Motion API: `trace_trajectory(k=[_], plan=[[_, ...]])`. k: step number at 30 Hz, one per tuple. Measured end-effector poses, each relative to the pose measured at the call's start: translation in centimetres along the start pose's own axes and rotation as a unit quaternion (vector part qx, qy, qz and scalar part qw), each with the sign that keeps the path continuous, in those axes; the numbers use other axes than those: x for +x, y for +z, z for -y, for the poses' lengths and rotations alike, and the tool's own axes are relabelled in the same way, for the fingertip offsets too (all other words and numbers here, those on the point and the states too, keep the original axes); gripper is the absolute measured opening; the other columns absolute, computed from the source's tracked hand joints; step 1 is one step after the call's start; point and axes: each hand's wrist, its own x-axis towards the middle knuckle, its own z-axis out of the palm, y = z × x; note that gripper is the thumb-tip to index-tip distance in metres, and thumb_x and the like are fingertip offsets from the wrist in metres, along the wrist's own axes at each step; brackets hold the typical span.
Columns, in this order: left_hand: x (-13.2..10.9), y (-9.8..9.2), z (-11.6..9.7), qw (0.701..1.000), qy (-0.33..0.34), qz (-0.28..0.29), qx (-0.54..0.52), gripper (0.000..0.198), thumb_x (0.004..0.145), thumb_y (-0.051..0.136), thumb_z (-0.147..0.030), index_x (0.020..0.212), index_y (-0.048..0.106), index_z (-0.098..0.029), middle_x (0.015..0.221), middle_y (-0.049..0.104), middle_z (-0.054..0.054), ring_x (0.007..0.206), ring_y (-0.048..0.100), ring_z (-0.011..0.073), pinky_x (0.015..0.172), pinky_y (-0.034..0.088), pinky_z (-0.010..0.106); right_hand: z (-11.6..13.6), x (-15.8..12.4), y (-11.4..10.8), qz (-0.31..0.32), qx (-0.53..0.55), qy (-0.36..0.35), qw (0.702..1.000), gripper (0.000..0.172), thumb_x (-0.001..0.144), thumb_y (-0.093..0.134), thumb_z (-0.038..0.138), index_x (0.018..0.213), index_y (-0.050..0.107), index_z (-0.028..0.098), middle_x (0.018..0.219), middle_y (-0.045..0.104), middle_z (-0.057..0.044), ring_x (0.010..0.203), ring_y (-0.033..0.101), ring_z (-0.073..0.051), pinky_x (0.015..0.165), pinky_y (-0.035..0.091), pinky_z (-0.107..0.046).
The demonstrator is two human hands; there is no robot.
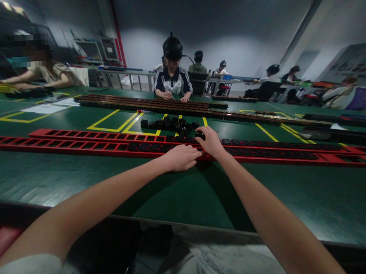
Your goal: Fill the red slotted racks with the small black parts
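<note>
Two long red frames (79,147) with ladder-like square openings lie side by side across the table in front of me. Small black square blocks (143,147), socket-like in look, fill their middle and right stretches; the openings at the left are bare. My left hand (183,157) lies flat over the nearer frame, fingers stretched toward the right and touching it. Beside it, my right hand (209,140) has thumb and fingers curled round a small black piece (199,135) above the frames. Just behind is a loose heap of black blocks (173,124).
Long dark brown strips (144,103) lie farther back on the green table (161,199), which carries yellow tape outlines. Across it sits a person (172,82) with both hands by the strips. Another person works at far left near white papers (51,106). Dark trays (339,133) stand right.
</note>
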Motion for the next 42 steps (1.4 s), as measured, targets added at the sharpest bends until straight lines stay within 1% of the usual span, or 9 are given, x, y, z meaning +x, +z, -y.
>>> trace_trajectory(k=[4,7,10,17,22,26,30,37,42], plan=[[0.1,-0.2,-0.1,1.0,-0.002,0.012,0.007,0.033,0.097,0.05,-0.032,0.125,0.058,-0.015,0.105,0.069,0.011,0.097,0.063,0.0257,0.077,0.045,0.035,0.0,0.1,0.0,-0.015,0.01,0.004,1.0,0.031,0.092,0.05,0.02,0.117,0.068,0.019,0.118,0.055,-0.012,0.11,0.058,-0.024,0.102,0.045,-0.039],[0.0,-0.3,-0.1,1.0,-0.001,0.015,0.01,0.035,0.098,0.049,-0.032,0.128,0.056,-0.015,0.11,0.069,0.011,0.099,0.063,0.0254,0.077,0.045,0.034,0.2,0.1,-0.3,-0.012,0.015,0.012,1.0,0.035,0.09,0.052,0.019,0.122,0.064,0.02,0.115,0.058,-0.011,0.109,0.058,-0.024,0.102,0.045,-0.04],[0.0,-0.2,-0.1,1.0,-0.002,0.017,0.012,0.036,0.099,0.048,-0.033,0.13,0.055,-0.015,0.11,0.069,0.011,0.099,0.063,0.0252,0.077,0.045,0.034,0.4,0.0,-0.5,-0.018,0.013,0.009,1.0,0.029,0.09,0.051,0.02,0.115,0.065,0.02,0.113,0.06,-0.011,0.109,0.057,-0.024,0.102,0.045,-0.041],[0.0,-0.2,0.0,1.0,0.002,0.014,0.005,0.035,0.097,0.051,-0.032,0.128,0.056,-0.015,0.109,0.068,0.01,0.098,0.063,0.0253,0.079,0.044,0.034,-0.5,0.2,0.0,-0.074,0.026,-0.009,0.997,0.042,0.076,0.056,0.007,0.115,0.064,0.017,0.119,0.059,-0.013,0.112,0.058,-0.026,0.102,0.047,-0.042],[0.0,-0.2,0.0,1.0,-0.001,0.015,0.005,0.035,0.098,0.05,-0.032,0.128,0.056,-0.016,0.108,0.069,0.011,0.099,0.063,0.026,0.077,0.044,0.034,-0.9,0.3,0.5,-0.044,0.042,-0.041,0.997,0.044,0.083,0.055,0.011,0.126,0.06,0.015,0.125,0.063,-0.015,0.119,0.058,-0.028,0.108,0.044,-0.047],[-0.1,-0.3,-0.1,1.0,-0.004,0.021,0.008,0.034,0.098,0.05,-0.032,0.127,0.057,-0.015,0.105,0.069,0.011,0.096,0.064,0.026,0.079,0.045,0.035,-0.6,0.1,0.4,-0.039,0.042,-0.031,0.998,0.049,0.087,0.049,0.011,0.135,0.054,0.015,0.134,0.06,-0.016,0.125,0.056,-0.028,0.11,0.043,-0.048],[-0.1,-0.3,-0.1,1.0,-0.005,0.018,0.002,0.036,0.098,0.05,-0.032,0.129,0.056,-0.015,0.107,0.069,0.011,0.097,0.064,0.0257,0.081,0.045,0.035,-0.1,0.0,-0.1,-0.062,0.005,-0.021,0.998,0.044,0.087,0.044,0.007,0.129,0.058,0.013,0.133,0.058,-0.017,0.125,0.055,-0.027,0.109,0.044,-0.043],[-0.1,0.0,0.2,1.0,0.006,0.002,-0.017,0.046,0.098,0.049,-0.032,0.142,0.049,-0.015,0.119,0.067,0.011,0.104,0.063,0.0252,0.085,0.045,0.035,-1.7,-0.2,-2.8,-0.107,-0.16,0.073,0.979,0.046,0.089,0.036,0.007,0.126,0.062,0.01,0.14,0.048,-0.02,0.124,0.051,-0.031,0.103,0.044,-0.044],[-0.2,0.0,0.2,1.0,0.006,0.005,-0.023,0.048,0.099,0.047,-0.032,0.144,0.047,-0.014,0.124,0.067,0.012,0.107,0.062,0.0257,0.087,0.046,0.036,-3.5,-0.7,-3.9,-0.04,-0.244,0.205,0.947,0.045,0.091,0.044,0.025,0.129,0.062,0.009,0.142,0.045,-0.023,0.122,0.049,-0.039,0.096,0.045,-0.051]])
